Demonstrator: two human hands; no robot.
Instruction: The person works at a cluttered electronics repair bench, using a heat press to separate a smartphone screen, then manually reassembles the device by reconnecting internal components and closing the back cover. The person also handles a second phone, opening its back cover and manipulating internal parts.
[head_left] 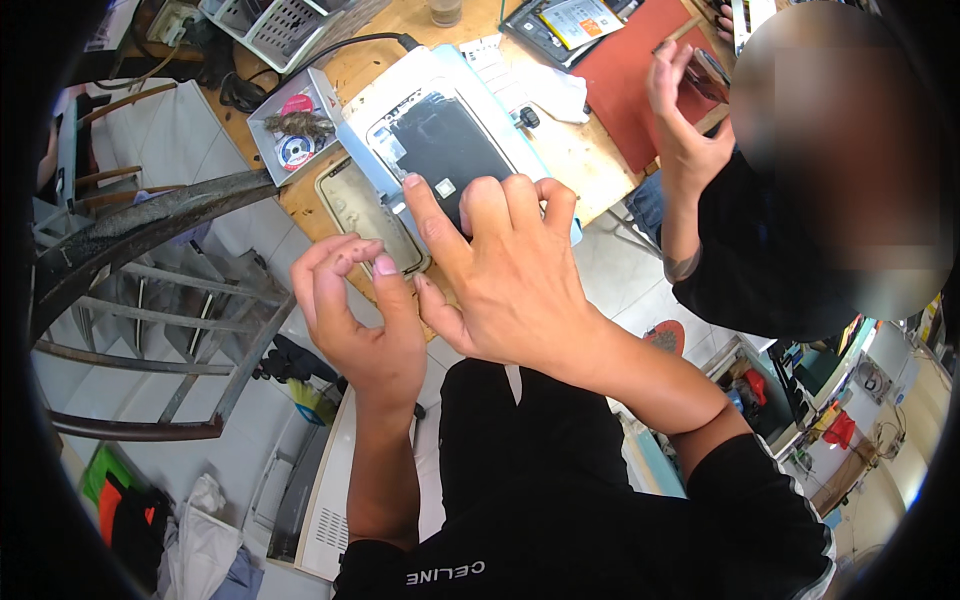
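the dark phone panel (pixel 450 135) is lying on the pale blue and white machine (pixel 432 68), far of the hands. the right hand (pixel 515 265) is covering its near end, the index finger pointing at the panel's left edge; whether the tip is touching, i cannot tell. the other fingers are curling inward and hiding the palm, so any grip there is staying unknown. the left hand (pixel 370 325) is hovering just to the left, thumb and fingertips standing close together; i cannot tell whether they are pinching anything small.

for this close fingertip work, good handling is probably meaning a light touch along the edge, never pressing hard on the middle, with the left hand steadying the machine if the panel is sliding.

a pale phone-shaped frame (pixel 340 185) is lying left of the machine on the wooden table (pixel 610 180), near a box (pixel 325 95) holding round spools. to the right, a red mat (pixel 640 90) is spreading, and a co-worker's hand (pixel 690 140) is holding a phone (pixel 708 75). pale tiles (pixel 630 270) are covering the floor; bags (pixel 200 540) are slumping at near left.
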